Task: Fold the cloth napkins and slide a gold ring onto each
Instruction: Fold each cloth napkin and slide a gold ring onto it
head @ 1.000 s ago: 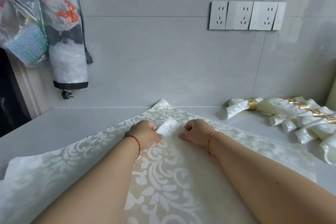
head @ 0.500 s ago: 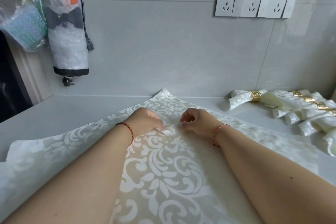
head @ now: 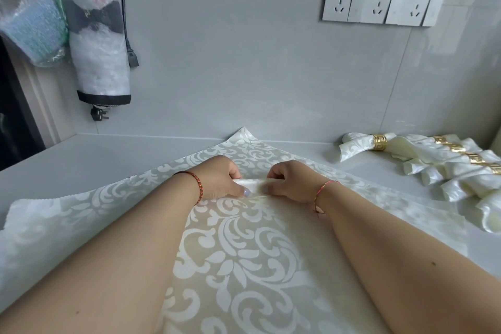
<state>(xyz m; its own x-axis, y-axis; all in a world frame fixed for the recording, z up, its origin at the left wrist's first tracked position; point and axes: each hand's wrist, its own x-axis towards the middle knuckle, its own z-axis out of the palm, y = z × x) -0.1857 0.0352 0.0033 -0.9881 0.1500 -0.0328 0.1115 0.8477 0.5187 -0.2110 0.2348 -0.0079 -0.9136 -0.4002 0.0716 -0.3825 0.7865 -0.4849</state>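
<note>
the left hand (head: 217, 180) and the right hand (head: 291, 182) sit close together near the middle of the cloth napkin (head: 244, 247), each with fingers curled round a narrow raised fold (head: 252, 184) of the fabric pinched up between them. the napkin, cream with a pale scroll pattern, lies spread on the grey counter (head: 81, 160) with one corner pointing at the tiled wall. well apart on the right lies a pile of finished napkins (head: 433, 168), each wearing a gold ring (head: 379, 142), below a row of wall sockets (head: 379, 0).
</note>
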